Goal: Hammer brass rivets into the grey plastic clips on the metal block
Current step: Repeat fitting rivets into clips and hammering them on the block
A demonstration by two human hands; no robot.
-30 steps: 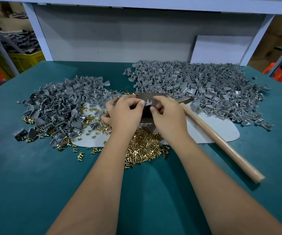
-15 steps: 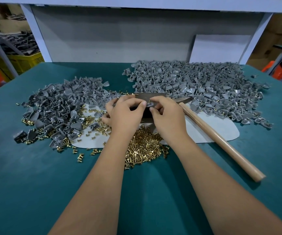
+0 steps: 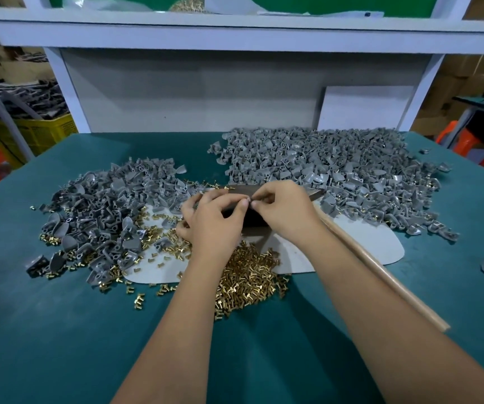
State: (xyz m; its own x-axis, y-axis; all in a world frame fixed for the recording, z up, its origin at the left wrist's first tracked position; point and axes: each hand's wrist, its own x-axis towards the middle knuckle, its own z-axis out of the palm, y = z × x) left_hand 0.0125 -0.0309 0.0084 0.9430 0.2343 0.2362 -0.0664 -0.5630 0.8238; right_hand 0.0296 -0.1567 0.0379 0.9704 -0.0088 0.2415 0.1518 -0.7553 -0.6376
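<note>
My left hand [image 3: 211, 220] and my right hand [image 3: 286, 209] meet fingertip to fingertip over the dark metal block [image 3: 253, 218] at the table's middle. Between the pinching fingers sits a small grey plastic clip [image 3: 251, 202], mostly hidden; which hand holds it more I cannot tell. A heap of brass rivets [image 3: 249, 275] lies just below the block, partly under my left forearm. The hammer's wooden handle [image 3: 380, 272] lies on the table to the right, its head hidden behind my right hand.
A big pile of grey clips [image 3: 331, 164] fills the back right, another pile [image 3: 109, 211] with loose rivets the left. A white mat [image 3: 360, 243] lies under the block on the green table [image 3: 60, 330]. A shelf frame [image 3: 235, 36] rises behind.
The head camera has tilted up, showing the shelf above. My hands stay together over the block, fingers still working the small clip; the hammer has not moved.
</note>
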